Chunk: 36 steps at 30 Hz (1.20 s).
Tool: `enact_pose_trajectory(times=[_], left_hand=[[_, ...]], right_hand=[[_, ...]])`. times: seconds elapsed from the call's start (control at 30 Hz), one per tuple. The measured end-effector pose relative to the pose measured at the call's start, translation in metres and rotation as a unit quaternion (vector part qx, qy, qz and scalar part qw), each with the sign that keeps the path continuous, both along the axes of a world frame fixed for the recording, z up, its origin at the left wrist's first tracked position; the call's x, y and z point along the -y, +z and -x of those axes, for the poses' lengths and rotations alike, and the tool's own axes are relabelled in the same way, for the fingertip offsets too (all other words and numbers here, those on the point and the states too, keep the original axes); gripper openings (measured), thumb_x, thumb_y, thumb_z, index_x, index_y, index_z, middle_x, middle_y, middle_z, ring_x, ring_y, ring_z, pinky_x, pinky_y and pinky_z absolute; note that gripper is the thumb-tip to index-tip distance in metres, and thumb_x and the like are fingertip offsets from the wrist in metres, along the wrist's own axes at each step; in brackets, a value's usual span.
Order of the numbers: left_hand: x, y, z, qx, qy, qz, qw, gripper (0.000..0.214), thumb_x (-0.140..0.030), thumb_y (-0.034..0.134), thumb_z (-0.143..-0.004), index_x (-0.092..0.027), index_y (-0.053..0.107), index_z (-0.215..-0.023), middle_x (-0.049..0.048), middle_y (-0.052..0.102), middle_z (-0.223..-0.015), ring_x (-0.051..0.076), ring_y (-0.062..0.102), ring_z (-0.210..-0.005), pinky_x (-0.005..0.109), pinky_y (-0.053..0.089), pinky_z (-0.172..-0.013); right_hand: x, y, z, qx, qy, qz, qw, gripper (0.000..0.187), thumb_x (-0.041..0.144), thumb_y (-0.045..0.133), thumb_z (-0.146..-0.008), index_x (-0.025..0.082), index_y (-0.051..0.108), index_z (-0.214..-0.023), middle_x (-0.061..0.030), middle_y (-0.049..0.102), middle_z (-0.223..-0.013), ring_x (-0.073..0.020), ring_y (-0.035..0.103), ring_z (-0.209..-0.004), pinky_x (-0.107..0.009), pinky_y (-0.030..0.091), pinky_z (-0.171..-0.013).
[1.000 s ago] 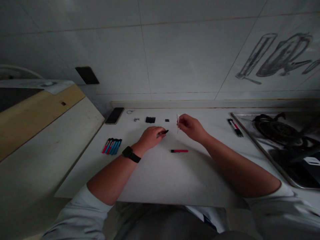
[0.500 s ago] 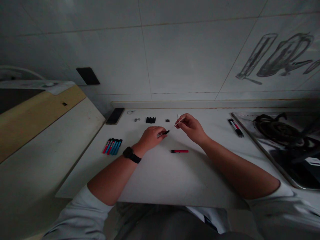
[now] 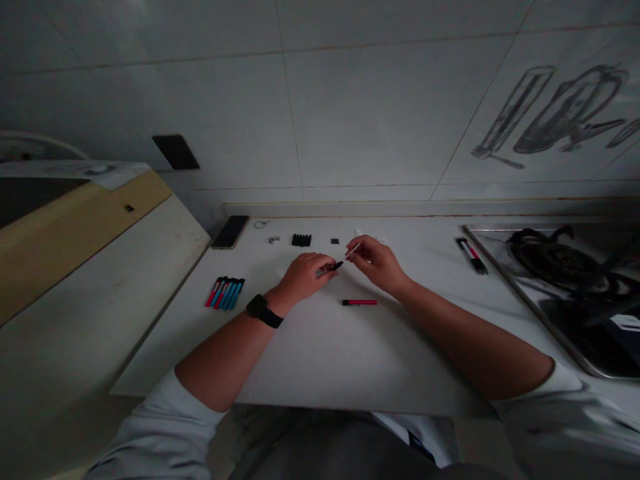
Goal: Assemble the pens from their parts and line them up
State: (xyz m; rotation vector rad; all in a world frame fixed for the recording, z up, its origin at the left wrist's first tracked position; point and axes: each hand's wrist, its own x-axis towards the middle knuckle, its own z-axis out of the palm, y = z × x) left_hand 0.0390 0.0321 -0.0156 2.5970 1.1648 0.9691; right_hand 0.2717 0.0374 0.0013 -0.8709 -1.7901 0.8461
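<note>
Between the fingertips of my left hand (image 3: 304,275) is a small black pen tip section (image 3: 337,266), pointing up and to the right. My right hand (image 3: 381,265) pinches a thin white pen refill (image 3: 353,251), its lower end close to the black piece; whether the two touch I cannot tell. Below them a red pen barrel (image 3: 363,303) with a black end lies flat on the white worktop (image 3: 320,360). Beyond my hands are a bundle of short black pen parts (image 3: 301,240), a few small springs (image 3: 273,240) and a little dark piece (image 3: 335,241).
Several red and blue pens (image 3: 225,293) lie in a row at the left, with a phone (image 3: 231,232) behind them. More pens (image 3: 471,256) lie on the right beside a gas stove (image 3: 560,267). A tiled wall (image 3: 360,120) closes off the back.
My right hand has moved a little left and down, bringing the refill nearer to the black piece. My left hand has shifted slightly right, still holding that piece.
</note>
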Motion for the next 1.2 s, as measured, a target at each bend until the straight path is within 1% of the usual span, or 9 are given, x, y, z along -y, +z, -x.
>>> enact_pose_trajectory(times=[0.1,0.3,0.43,0.6,0.73,0.9,0.97,1.07,1.2], left_hand=[[0.001,0.0,0.0,0.011,0.004,-0.01,1.0,0.012,-0.031,0.074,-0.093,-0.022,0.072,-0.101,0.0054,0.078,-0.098,0.021,0.072,-0.09,0.037,0.053,-0.086],[-0.002,-0.003,0.002,0.014,0.008,-0.029,0.999,0.011,-0.029,0.074,-0.093,-0.021,0.072,-0.101,0.0046,0.078,-0.096,0.021,0.071,-0.09,0.037,0.053,-0.087],[-0.004,-0.004,0.005,0.009,0.014,-0.035,0.999,0.011,-0.029,0.075,-0.093,-0.021,0.072,-0.1,0.004,0.076,-0.093,0.02,0.07,-0.088,0.036,0.053,-0.085],[-0.005,-0.004,0.005,0.008,0.01,-0.041,0.999,0.01,-0.028,0.075,-0.093,-0.021,0.071,-0.099,0.0036,0.075,-0.092,0.02,0.069,-0.087,0.035,0.052,-0.083],[-0.005,-0.003,0.004,0.012,0.017,-0.03,0.999,0.009,-0.027,0.073,-0.093,-0.021,0.071,-0.099,0.0038,0.075,-0.091,0.02,0.069,-0.085,0.034,0.052,-0.081],[-0.006,-0.003,0.004,0.02,0.039,-0.024,0.999,0.009,-0.027,0.072,-0.094,-0.021,0.07,-0.1,0.0035,0.075,-0.089,0.019,0.069,-0.081,0.034,0.053,-0.078],[-0.006,-0.004,0.005,0.028,0.046,-0.022,0.998,0.01,-0.026,0.072,-0.094,-0.021,0.069,-0.102,0.0039,0.075,-0.091,0.019,0.07,-0.082,0.034,0.054,-0.079],[-0.007,-0.005,0.006,0.03,0.053,-0.011,0.998,0.012,-0.026,0.073,-0.093,-0.021,0.069,-0.103,0.0038,0.075,-0.091,0.019,0.07,-0.082,0.034,0.055,-0.079],[-0.007,-0.007,0.006,0.028,0.054,-0.001,0.998,0.014,-0.026,0.075,-0.092,-0.021,0.069,-0.104,0.0035,0.076,-0.094,0.019,0.071,-0.084,0.034,0.055,-0.081]], right_hand=[[0.002,0.002,0.0,0.05,-0.017,-0.025,0.998,0.017,0.034,0.058,-0.098,0.023,0.066,-0.108,-0.0044,0.074,-0.091,-0.0185,0.072,-0.086,-0.033,0.056,-0.08],[0.001,0.006,-0.004,0.141,-0.045,-0.076,0.986,0.026,0.033,0.048,-0.103,0.021,0.071,-0.11,-0.0071,0.076,-0.099,-0.0193,0.071,-0.091,-0.032,0.052,-0.083],[0.0,0.013,-0.009,0.215,-0.031,-0.088,0.972,0.03,0.036,0.047,-0.103,0.021,0.071,-0.094,-0.0055,0.075,-0.088,-0.0182,0.067,-0.08,-0.029,0.047,-0.077],[-0.001,0.018,-0.013,0.273,-0.021,-0.058,0.96,0.04,0.042,0.044,-0.105,0.02,0.068,-0.081,-0.0031,0.07,-0.076,-0.0158,0.062,-0.069,-0.027,0.04,-0.068],[-0.004,0.024,-0.016,0.299,-0.008,-0.051,0.953,0.044,0.047,0.041,-0.105,0.019,0.069,-0.086,-0.0049,0.071,-0.081,-0.017,0.063,-0.073,-0.028,0.04,-0.071],[-0.002,0.04,-0.02,0.335,0.005,-0.017,0.942,0.043,0.05,0.04,-0.106,0.019,0.069,-0.101,-0.0081,0.073,-0.094,-0.0195,0.064,-0.084,-0.03,0.043,-0.077],[0.002,0.046,-0.019,0.377,0.032,0.012,0.926,0.036,0.049,0.048,-0.103,0.02,0.07,-0.103,-0.008,0.074,-0.096,-0.0196,0.065,-0.084,-0.029,0.043,-0.077],[0.014,0.05,-0.012,0.447,0.113,0.046,0.886,0.027,0.043,0.065,-0.094,0.02,0.071,-0.105,-0.0078,0.075,-0.099,-0.0198,0.066,-0.084,-0.029,0.044,-0.074],[0.03,0.046,-0.001,0.494,0.184,0.053,0.848,0.027,0.027,0.075,-0.083,0.022,0.071,-0.109,-0.0072,0.075,-0.1,-0.0206,0.066,-0.086,-0.028,0.043,-0.073]])
